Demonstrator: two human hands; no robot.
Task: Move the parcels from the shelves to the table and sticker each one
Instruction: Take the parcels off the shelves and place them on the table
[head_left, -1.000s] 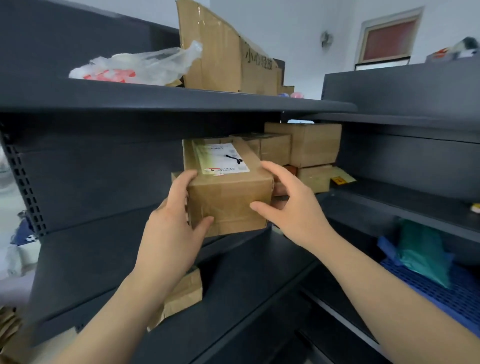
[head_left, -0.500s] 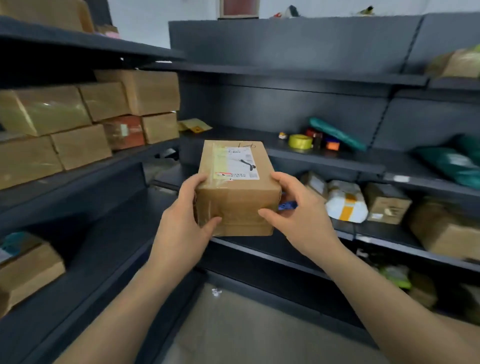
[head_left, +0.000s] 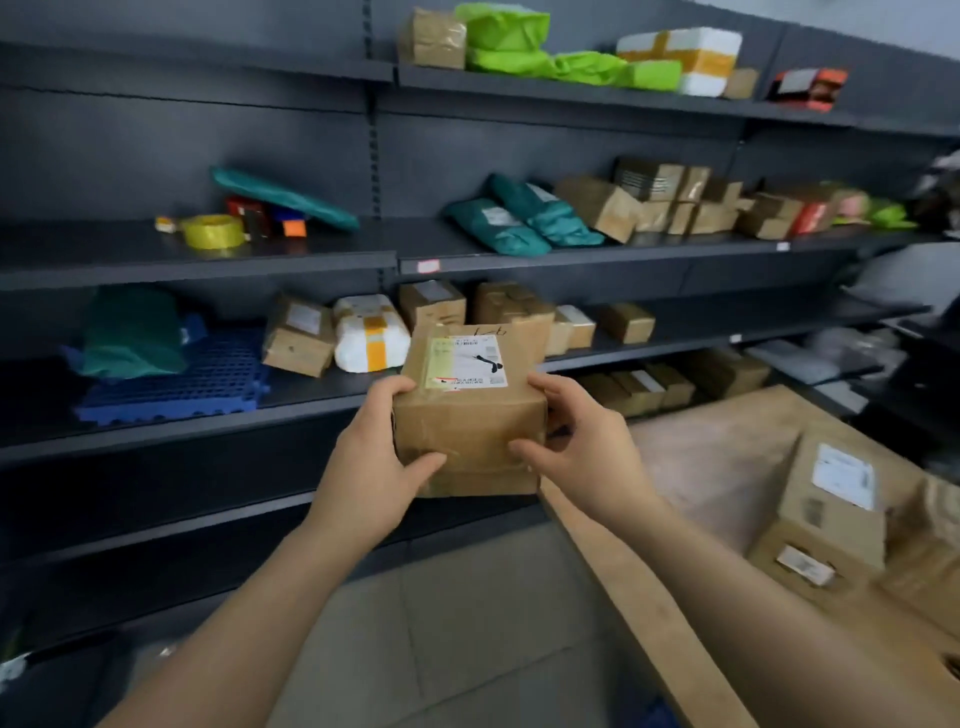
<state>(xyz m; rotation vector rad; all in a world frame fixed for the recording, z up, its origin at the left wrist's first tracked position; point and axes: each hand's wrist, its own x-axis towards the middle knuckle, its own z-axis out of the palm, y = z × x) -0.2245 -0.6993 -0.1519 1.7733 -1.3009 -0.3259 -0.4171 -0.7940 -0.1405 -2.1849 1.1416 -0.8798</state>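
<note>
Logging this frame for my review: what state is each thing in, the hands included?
Parcel: held in mid-air, label on top.
Left hand: grips the parcel's left side.
Right hand: grips the parcel's right side.
Table: holds boxes; the parcel is not yet on it.
Tape roll: lying flat on a shelf.

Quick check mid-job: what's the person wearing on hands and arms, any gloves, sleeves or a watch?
Nothing worn shows. Left hand and right hand are bare: no gloves, rings or watch. Left forearm and right forearm are bare to the frame edge, no sleeve in view.
</note>
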